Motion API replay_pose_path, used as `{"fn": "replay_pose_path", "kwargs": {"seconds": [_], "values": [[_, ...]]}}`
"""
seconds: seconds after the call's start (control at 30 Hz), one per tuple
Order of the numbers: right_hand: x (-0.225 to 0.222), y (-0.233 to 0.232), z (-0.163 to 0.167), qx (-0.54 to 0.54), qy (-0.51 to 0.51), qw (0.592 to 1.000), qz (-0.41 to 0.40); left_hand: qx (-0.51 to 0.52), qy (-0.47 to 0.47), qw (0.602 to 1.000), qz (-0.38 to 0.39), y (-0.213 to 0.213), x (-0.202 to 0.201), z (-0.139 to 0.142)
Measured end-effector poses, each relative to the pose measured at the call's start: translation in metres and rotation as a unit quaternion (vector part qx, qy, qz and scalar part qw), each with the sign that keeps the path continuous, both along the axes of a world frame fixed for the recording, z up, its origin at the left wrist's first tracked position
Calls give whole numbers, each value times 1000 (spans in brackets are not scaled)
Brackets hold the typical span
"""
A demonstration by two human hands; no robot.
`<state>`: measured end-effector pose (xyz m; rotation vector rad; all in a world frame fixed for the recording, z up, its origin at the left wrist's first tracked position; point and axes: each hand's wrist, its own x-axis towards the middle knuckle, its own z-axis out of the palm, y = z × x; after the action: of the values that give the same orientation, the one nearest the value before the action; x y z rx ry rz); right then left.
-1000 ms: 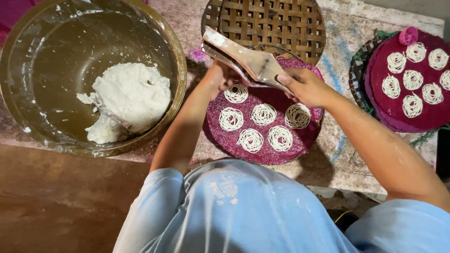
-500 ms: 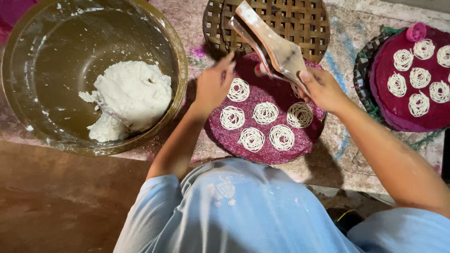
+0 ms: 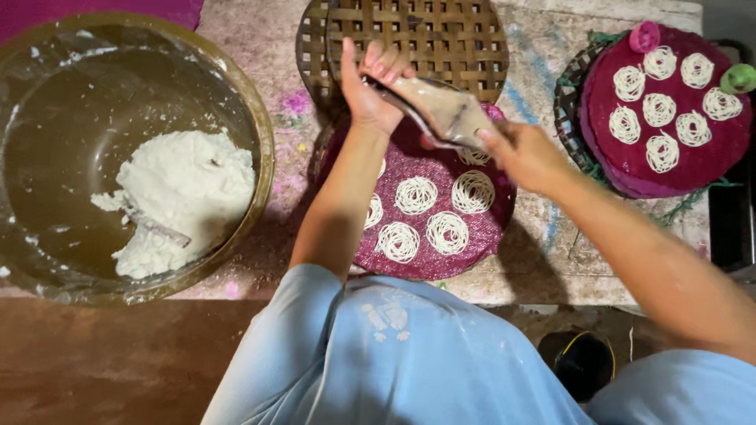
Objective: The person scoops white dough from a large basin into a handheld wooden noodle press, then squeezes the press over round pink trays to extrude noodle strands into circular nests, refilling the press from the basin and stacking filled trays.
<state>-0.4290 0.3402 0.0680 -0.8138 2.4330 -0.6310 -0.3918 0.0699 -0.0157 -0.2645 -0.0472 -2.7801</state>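
Both my hands hold a wooden noodle press (image 3: 441, 110) above a round maroon mat (image 3: 409, 252). My left hand (image 3: 366, 86) grips its far end, fingers curled around it. My right hand (image 3: 524, 153) grips the near end. On the mat lie several white coils of pressed noodle strands (image 3: 446, 232), partly hidden by my left forearm. A big brass bowl (image 3: 252, 149) at the left holds a lump of white dough (image 3: 185, 197).
A woven bamboo tray (image 3: 425, 35) lies behind the mat. At the right, a second maroon mat (image 3: 614, 161) on a basket carries several noodle coils, with a pink knob (image 3: 643, 35) and a green one (image 3: 739, 77) at its rim. Below the stone counter (image 3: 543, 47) is brown floor.
The press has swung from lying across the mat to pointing away toward the bamboo tray. My left hand has moved up from the mat and taken hold of its far end.
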Motion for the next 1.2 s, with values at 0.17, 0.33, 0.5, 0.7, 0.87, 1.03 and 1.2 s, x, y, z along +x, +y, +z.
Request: {"fn": "replay_pose_path", "kwargs": {"seconds": [0.17, 0.33, 0.5, 0.7, 0.87, 1.03, 1.2], "values": [[1, 0, 17, 69, -87, 993, -46, 35, -75, 997, 10, 16, 1, -10], [-10, -8, 26, 95, 11, 995, -20, 43, -84, 994, 50, 11, -16, -4], [-1, -9, 12, 25, -64, 997, -20, 42, -94, 994, 39, -3, -11, -13], [-25, 11, 19, 45, 42, 998, 3, 59, -82, 994, 46, 24, -20, -1], [-24, 18, 12, -20, -11, 1000, -10, 48, -265, 961, -64, 11, -8, 19], [-22, 32, 5, -52, -28, 998, -8, -456, -344, 784, -245, 30, 10, -6], [-24, 36, -13, -106, 8, 994, -33, -496, -360, 748, -256, 44, 3, -39]]}}
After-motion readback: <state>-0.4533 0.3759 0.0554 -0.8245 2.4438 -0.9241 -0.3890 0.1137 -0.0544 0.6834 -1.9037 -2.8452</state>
